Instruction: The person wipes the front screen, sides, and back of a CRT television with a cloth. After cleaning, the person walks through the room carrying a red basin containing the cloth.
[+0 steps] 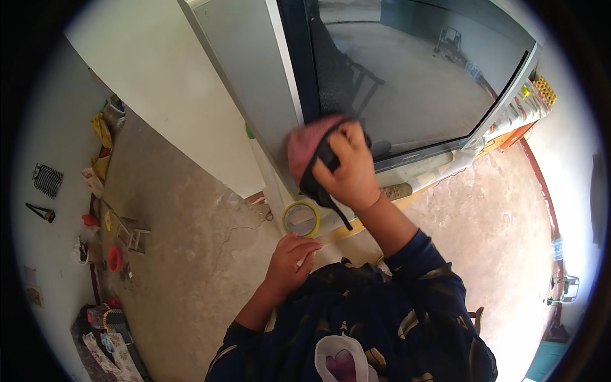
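Note:
My right hand grips a pink and black cloth item, perhaps a cap, with a dark strap hanging from it. The cloth item is in front of the lower left corner of a television with a dark screen and a grey frame. My left hand holds nothing, its fingers loosely apart, close to the front edge of the stand. Just beyond its fingertips lies a roll of tape with a yellow rim. A remote control lies below the screen, right of my right wrist.
A tall pale panel stands left of the television. Beyond the television's right side is a cabinet with a patterned cover. A small wooden stool and bags are along the left wall. A blue-green box is at lower right.

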### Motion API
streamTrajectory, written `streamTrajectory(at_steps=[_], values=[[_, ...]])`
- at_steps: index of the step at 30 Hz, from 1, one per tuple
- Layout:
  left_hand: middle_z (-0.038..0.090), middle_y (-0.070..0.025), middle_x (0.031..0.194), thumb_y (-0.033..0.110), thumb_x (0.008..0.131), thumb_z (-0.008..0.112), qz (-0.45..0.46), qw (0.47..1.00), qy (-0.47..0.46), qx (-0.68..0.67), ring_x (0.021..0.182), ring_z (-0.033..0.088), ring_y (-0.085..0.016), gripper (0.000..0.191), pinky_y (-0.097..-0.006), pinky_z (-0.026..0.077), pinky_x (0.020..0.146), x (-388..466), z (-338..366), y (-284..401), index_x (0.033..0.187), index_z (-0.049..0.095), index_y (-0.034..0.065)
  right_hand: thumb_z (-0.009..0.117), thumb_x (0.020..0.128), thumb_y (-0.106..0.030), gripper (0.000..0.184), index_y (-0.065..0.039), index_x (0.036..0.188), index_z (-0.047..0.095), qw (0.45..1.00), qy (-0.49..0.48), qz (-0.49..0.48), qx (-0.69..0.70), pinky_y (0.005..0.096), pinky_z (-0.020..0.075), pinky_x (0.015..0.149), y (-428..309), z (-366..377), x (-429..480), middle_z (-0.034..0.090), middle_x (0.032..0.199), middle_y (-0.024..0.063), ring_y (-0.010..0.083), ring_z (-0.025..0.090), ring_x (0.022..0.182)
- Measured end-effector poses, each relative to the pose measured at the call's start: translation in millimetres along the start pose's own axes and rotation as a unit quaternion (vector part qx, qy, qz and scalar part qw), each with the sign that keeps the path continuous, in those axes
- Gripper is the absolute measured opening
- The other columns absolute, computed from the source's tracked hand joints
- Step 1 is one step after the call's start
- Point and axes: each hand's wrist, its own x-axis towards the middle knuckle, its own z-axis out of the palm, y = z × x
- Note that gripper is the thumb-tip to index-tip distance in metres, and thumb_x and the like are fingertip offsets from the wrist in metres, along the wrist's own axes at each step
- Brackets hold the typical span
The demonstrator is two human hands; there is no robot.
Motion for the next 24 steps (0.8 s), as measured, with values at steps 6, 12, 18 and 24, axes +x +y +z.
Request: streamTrajectory(at_steps=[6,12,18,24], values=[[0.071,-0.0059,0.107,0.009,0.088,0.065,0.009,1.0,-0.001,0.01,0.105,0.064,-0.025,0.019,-0.0478,0.042,0.106,2.8,-0.6,-0.5,0.105,0.072,0.0104,0.071,0.075,-0.017,0.029,-0.005,0.099,0.06,0.976,-0.088,0.2,0.017,0.0492,0.053,0.075,30.4,35.3,-98.7,0.057,0.108,0.0166,0.0428,0.062,0.089],[0.071,-0.0069,0.106,0.006,0.089,0.065,0.013,1.0,0.001,0.019,0.104,0.065,-0.025,0.018,-0.0476,0.042,0.107,2.6,-0.4,1.2,0.105,0.073,0.01,0.069,0.074,-0.012,0.023,-0.002,0.094,0.061,0.982,-0.05,0.178,0.049,0.0449,0.052,0.076,47.3,39.3,-110.7,0.06,0.093,0.0187,0.0425,0.061,0.086],[0.072,-0.0071,0.105,0.006,0.089,0.065,0.004,1.0,0.007,0.015,0.104,0.065,-0.025,0.017,-0.0472,0.042,0.107,1.8,-3.8,2.3,0.104,0.073,0.0097,0.066,0.083,-0.014,0.028,-0.005,0.109,0.064,0.874,-0.14,0.397,0.242,0.0417,0.0546,0.079,48.7,-7.8,-96.2,0.066,0.106,0.0124,0.0306,0.067,0.091],[0.072,-0.0083,0.105,0.005,0.088,0.065,-0.043,0.999,0.013,-0.031,0.103,0.066,-0.026,0.017,-0.0467,0.042,0.108,-6.4,-10.0,1.5,0.104,0.072,0.0079,0.051,0.099,-0.024,0.04,-0.006,0.134,0.052,0.678,-0.019,0.612,0.406,0.034,0.0538,0.084,40.6,-85.4,-98.8,0.063,0.113,0.0099,0.0228,0.062,0.091]])
